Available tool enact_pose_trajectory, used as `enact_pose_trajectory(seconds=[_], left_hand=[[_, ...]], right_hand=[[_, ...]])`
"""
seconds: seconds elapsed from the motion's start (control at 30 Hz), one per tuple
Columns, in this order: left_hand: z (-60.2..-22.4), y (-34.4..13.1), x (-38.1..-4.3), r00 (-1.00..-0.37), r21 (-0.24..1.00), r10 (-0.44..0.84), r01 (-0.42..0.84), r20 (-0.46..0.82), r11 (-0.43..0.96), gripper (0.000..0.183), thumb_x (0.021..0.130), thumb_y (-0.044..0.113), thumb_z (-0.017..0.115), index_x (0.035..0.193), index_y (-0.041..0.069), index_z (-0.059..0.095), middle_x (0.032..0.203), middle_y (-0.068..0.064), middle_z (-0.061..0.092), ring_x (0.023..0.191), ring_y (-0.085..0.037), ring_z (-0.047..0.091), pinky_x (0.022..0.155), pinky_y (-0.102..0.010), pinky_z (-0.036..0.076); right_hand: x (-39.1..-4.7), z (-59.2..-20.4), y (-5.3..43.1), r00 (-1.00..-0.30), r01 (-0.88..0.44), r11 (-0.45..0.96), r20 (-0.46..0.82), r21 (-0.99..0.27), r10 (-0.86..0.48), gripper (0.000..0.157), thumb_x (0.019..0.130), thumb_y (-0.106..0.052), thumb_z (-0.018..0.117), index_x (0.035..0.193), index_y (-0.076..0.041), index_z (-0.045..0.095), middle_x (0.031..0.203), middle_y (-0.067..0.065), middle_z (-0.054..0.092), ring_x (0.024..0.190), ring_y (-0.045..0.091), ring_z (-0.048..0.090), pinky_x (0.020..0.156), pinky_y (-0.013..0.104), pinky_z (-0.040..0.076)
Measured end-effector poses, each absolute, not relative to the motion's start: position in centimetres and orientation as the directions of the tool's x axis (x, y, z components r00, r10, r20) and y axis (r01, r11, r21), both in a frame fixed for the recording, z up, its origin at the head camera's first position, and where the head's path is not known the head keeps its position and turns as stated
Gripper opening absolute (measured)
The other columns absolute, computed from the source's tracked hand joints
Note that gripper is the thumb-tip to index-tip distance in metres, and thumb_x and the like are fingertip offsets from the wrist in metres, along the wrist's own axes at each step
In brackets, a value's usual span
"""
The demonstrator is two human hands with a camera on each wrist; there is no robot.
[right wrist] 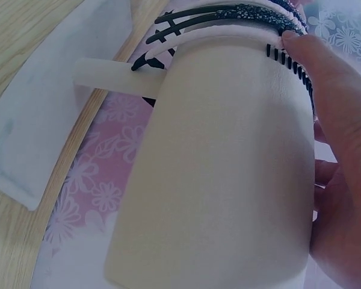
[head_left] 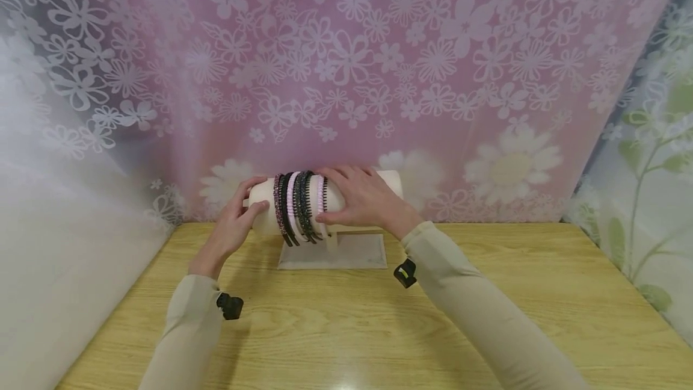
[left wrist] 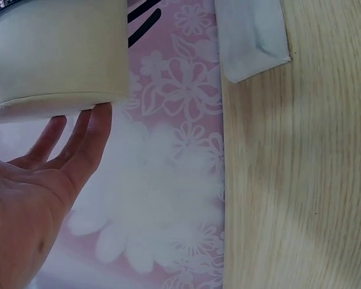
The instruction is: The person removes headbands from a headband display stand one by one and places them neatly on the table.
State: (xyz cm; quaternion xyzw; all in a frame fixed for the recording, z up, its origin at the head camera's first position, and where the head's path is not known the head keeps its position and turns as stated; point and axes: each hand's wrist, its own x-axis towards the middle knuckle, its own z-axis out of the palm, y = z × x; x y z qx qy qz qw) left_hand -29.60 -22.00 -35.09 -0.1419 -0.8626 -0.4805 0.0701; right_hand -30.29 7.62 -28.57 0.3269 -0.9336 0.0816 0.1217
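Floral pink curtain (head_left: 352, 77) as backdrop; wood-grain tabletop (head_left: 325, 330) below. Close to the curtain: a cream roller (right wrist: 222, 156), lying crosswise on a short post (right wrist: 114, 77) above a pale flat base (head_left: 303, 257). Roller looks light for its bulk, smooth-skinned, perhaps slightly padded; a one-sided push could tip it, so best steadied at an end. Left hand (head_left: 230, 221) is there: thumb in front, fingers behind, parted round the roller's left end. Right hand (head_left: 368, 200) arches over the roller, half open, appearing to pinch the rightmost pale pink headband (head_left: 320, 192), thumb on its front edge; fingertips partly hidden. That headband sits around the roller, just apart from the bunched others, a dark glittery headband (head_left: 301, 200) nearest. Headbands look light, springy, liable to crack if spread too wide. Best held on both sides near the free tips (right wrist: 138, 61), clear of the comb teeth (right wrist: 283, 58), which may snag the roller.
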Motion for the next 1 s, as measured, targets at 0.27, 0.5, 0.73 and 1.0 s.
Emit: enact_pose_trajectory(seconds=[0.27,0.5,0.73,1.0], left_hand=[[-35.1,-21.9,-29.6,-0.951,0.808,0.173,0.31,0.258,0.502,0.053,0.107,0.041,0.049,0.157,0.037,0.032,0.149,-0.02,0.041,0.111,-0.042,0.063,0.074,-0.038,0.053],[-35.1,-22.0,-29.6,-0.95,0.81,0.172,0.313,0.261,0.497,0.053,0.107,0.041,0.049,0.157,0.035,0.032,0.148,-0.02,0.04,0.113,-0.043,0.063,0.074,-0.038,0.054],[-35.1,-21.9,-29.7,-0.947,0.808,0.184,0.32,0.262,0.494,0.055,0.107,0.043,0.049,0.159,0.041,0.03,0.15,-0.018,0.04,0.116,-0.043,0.063,0.079,-0.044,0.056],[-35.0,-21.9,-29.5,-0.951,0.819,0.183,0.307,0.249,0.485,0.054,0.107,0.043,0.049,0.158,0.04,0.032,0.15,-0.017,0.04,0.116,-0.043,0.062,0.08,-0.045,0.057]], right_hand=[[-30.1,-28.6,8.3,-0.761,-0.618,0.784,0.294,-0.058,-0.578,0.092,0.084,-0.068,0.069,0.157,-0.021,0.039,0.155,0.01,0.05,0.143,0.032,0.047,0.118,0.059,0.033],[-30.0,-28.5,8.8,-0.752,-0.626,0.779,0.298,-0.042,-0.588,0.092,0.085,-0.066,0.07,0.156,-0.018,0.04,0.155,0.011,0.05,0.144,0.033,0.046,0.12,0.058,0.032],[-30.0,-28.4,9.3,-0.746,-0.627,0.779,0.317,-0.035,-0.586,0.091,0.084,-0.065,0.072,0.155,-0.017,0.043,0.154,0.011,0.051,0.143,0.034,0.047,0.119,0.058,0.034],[-29.9,-28.5,9.9,-0.761,-0.617,0.786,0.291,-0.048,-0.58,0.093,0.084,-0.067,0.071,0.157,-0.017,0.04,0.157,0.012,0.048,0.145,0.034,0.044,0.12,0.062,0.03]])
